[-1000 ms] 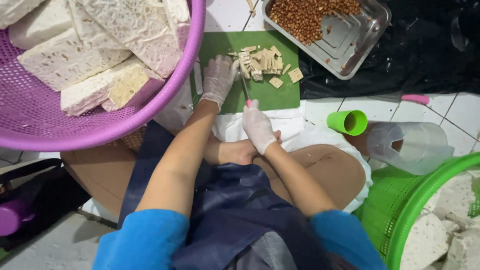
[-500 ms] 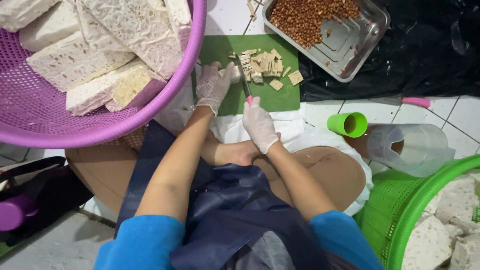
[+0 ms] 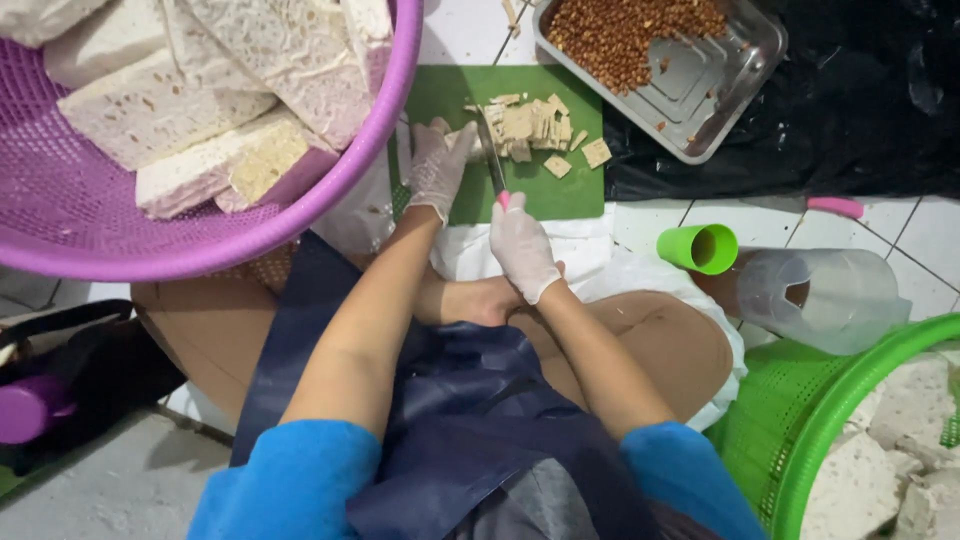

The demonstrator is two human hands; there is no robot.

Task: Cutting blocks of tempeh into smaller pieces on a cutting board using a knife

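Green plastic makes up the cutting board (image 3: 560,190) that lies on the tiled floor (image 3: 930,235) in front of the seated person, and on it sits a heap of pale tempeh pieces (image 3: 535,125) already cut into small slabs and cubes. The left hand (image 3: 436,165), in a thin translucent glove, lies on the board's left part with its fingers (image 3: 455,140) spread narrowly and pressed down beside the heap, touching the nearest piece; whether they pinch it cannot be told. The right hand (image 3: 520,245), gloved the same way, has its fingers curled tight round the pink handle of a knife (image 3: 492,160), whose dark blade points away from the body and runs across the board just right of the left hand, its tip at the edge of the heap. A purple basket (image 3: 300,200) heaped with whole white tempeh blocks (image 3: 160,120) overhangs the board's left side. Beyond the board's far right corner stands a metal tray (image 3: 700,100) partly filled with small brown cubes. Near the right knee lie a green cup (image 3: 700,248) on its side, a clear plastic jug (image 3: 820,298) also tipped over, and a green basket (image 3: 800,440) holding more white blocks.
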